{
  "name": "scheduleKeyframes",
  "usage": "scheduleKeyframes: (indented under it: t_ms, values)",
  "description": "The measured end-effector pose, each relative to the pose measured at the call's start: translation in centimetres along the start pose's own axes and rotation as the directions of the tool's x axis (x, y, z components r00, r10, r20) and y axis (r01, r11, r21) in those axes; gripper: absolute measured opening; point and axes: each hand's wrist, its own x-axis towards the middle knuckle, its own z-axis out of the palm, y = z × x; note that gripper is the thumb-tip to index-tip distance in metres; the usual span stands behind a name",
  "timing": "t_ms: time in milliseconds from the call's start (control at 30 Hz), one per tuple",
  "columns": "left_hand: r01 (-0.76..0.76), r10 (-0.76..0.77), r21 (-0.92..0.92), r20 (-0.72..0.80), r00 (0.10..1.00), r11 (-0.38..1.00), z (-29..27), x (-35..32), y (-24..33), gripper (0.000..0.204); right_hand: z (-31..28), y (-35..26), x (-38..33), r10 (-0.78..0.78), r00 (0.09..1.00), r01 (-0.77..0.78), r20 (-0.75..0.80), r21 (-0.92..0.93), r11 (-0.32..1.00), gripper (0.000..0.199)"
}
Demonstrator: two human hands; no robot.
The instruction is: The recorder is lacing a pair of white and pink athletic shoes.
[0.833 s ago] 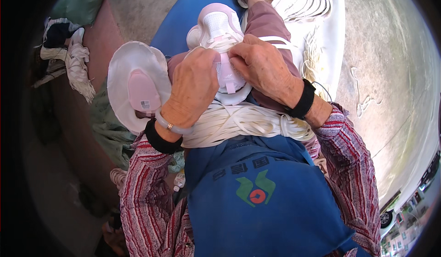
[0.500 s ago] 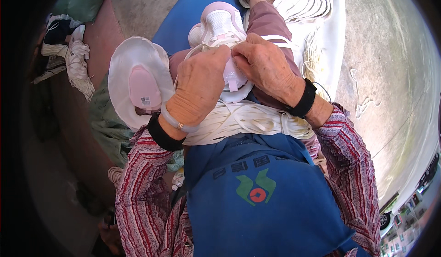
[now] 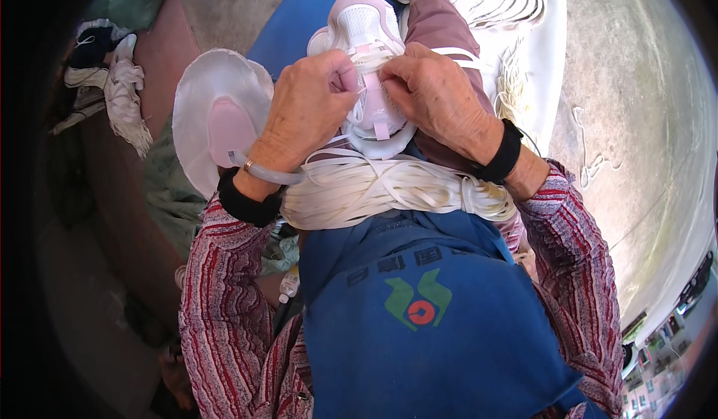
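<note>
A white and pale pink sneaker (image 3: 364,41) lies on my lap, toe pointing away. My left hand (image 3: 307,112) grips its left side near the lace area, fingers pinched on a white lace. On the shoe's right side my right hand (image 3: 437,97) presses its fingertips at the lacing. A thick bundle of flat white shoelaces (image 3: 381,187) lies across my lap just below the shoe. A second matching sneaker (image 3: 217,120) rests sole-up to the left of my left wrist.
A blue apron (image 3: 426,322) covers my lap. More white laces lie on a white sheet (image 3: 516,15) at the upper right. Rags (image 3: 112,82) hang at the far left. Bare concrete floor (image 3: 636,120) spreads to the right.
My left hand has shifted up from the shoe's side to its lacing, meeting the right hand's fingertips. The right hand has barely moved.
</note>
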Motion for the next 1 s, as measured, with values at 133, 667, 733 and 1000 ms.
scheduleKeyframes:
  t_ms: [133,667,733,1000]
  values:
    - [-0.158,0.167,0.188,-0.030,0.986,0.969,0.6,0.4,0.2,0.009,0.1,0.0,0.1,-0.017,1.000,0.017,0.013,0.002,1.000,0.015]
    - [-0.229,0.285,0.277,-0.184,0.941,0.933,1.0,-0.8,0.1,0.011,-0.2,-0.6,0.6,-0.007,1.000,0.008,0.021,-0.022,1.000,0.015]
    - [-0.227,0.269,0.262,-0.138,0.953,0.938,1.0,-0.4,0.1,0.010,-0.2,-0.4,0.5,0.007,1.000,-0.006,0.020,-0.037,0.999,0.015]
    - [-0.293,0.377,0.396,-0.151,0.914,0.870,1.8,-0.5,1.0,0.011,0.1,-0.8,0.4,-0.018,1.000,0.020,0.021,-0.096,0.995,0.013]
